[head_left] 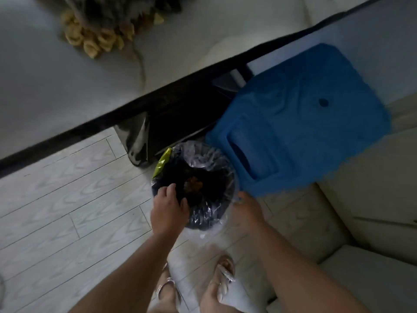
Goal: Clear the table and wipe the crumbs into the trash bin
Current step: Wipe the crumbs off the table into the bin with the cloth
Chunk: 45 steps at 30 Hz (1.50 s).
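Trash bin [203, 188] stands upright on the floor [67, 195] below the surface [67, 86], mouth upward, beside a blue stool [304, 114]. My left hand [168, 211] grips its near rim; my right hand [247, 211] pinches the clear liner [216, 229]. No legible writing.

My head view is dim and flatly lit, with a cool grey cast. Motion blur softens everything, worst on the yellow dried flowers [94, 38] at the top. The dark round bin's clear plastic liner [209, 154] catches faint glare. Straight edges bow toward the corners, and the bin's inside is nearly black.
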Available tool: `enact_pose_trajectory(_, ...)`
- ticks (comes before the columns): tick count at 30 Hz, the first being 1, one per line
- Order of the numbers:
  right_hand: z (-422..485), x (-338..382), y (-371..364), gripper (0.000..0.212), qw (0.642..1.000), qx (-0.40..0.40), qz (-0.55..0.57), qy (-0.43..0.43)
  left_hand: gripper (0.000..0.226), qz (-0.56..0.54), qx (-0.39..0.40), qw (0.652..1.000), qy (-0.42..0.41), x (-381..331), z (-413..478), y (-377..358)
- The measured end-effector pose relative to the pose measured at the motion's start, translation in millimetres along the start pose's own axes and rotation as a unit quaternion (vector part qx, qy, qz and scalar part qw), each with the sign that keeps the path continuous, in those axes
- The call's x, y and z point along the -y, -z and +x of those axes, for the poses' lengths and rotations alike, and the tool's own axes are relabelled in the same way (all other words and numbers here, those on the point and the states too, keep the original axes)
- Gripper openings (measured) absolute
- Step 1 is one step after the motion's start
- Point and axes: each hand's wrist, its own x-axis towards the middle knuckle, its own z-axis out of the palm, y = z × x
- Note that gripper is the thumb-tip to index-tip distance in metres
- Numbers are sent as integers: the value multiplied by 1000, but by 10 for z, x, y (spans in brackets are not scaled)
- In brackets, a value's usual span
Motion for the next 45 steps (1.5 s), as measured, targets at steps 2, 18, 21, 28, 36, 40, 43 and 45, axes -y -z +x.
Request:
enact_pose_trajectory(2, 266, -145, -238, 31, 1000, 1, -17, -12, 58, -8, -3, 999, 47, 184, 128, -324)
enact_pose_trajectory(18, 1439, -404, -923, 50, 989, -93, 107, -44, 35, -200, -15, 929, 312, 810, 953, -1053)
enact_pose_trajectory(21, 1200, -318, -674, 48, 986, -105, 120, -41, 33, -223, -27, 929, 293, 616, 800, -783)
enact_pose_trajectory(28, 51, -55, 109, 37, 981, -125, 143, -24, 37, -246, -18, 933, 263, 103, 35, 202)
enact_pose_trajectory(36, -1211, 275, 679, 32, 976, -141, 164, -34, 34, -299, 23, 912, 279, -129, -847, 1208)
enact_pose_trajectory(40, -1444, 462, 772, 33, 974, -150, 165, -44, 35, -431, 76, 835, 334, -111, -1022, 1511)
enact_pose_trajectory(43, -1575, 549, 741, 34, 971, -146, 176, -72, 36, -485, 96, 802, 336, -38, -1053, 1657)
enact_pose_trajectory(45, -1636, 542, 717, 37, 965, -144, 200, -94, 36, -485, 103, 811, 311, -49, -1072, 1710)
